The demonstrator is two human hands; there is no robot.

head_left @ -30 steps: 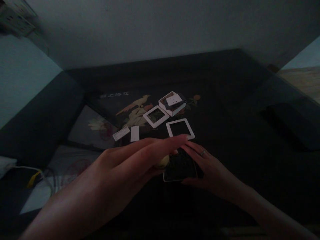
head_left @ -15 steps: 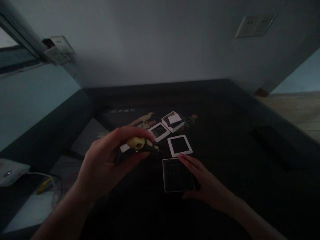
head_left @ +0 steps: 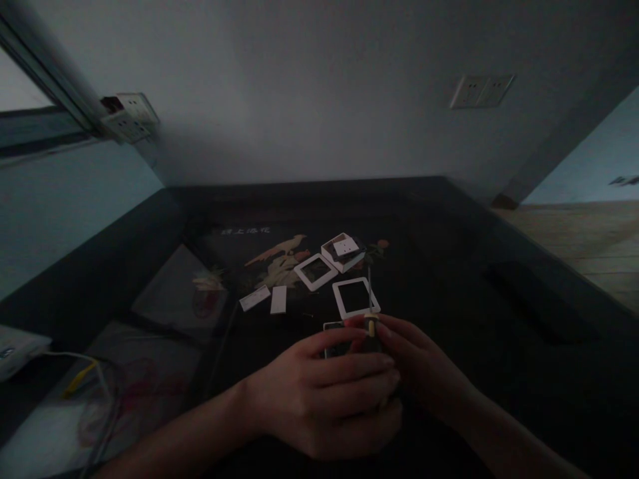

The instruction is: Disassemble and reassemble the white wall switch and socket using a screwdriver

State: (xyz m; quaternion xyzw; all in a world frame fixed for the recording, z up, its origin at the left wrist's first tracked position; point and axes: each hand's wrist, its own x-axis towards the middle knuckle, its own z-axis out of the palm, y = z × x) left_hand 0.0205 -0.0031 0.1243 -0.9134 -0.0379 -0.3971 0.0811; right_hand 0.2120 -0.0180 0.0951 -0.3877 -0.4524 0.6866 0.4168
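My left hand is wrapped round the handle of a yellow-and-dark screwdriver, whose thin shaft points away from me. My right hand closes on the same handle from the right, near the collar. Behind my fingers a square white-edged box with a dark inside lies mostly hidden. Just beyond the hands is a white square frame, and a second white frame rests farther left. An open white box holds a white socket at the back.
Two white rectangular strips lie left of the frames, near a tiny dark screw-like piece. The dark table carries a bird picture. A white device with a cable stands far left. Wall sockets are at the upper right.
My left hand has moved right and down with the screwdriver, which has turned to point away. My right hand has left the square box and joined it at the handle.
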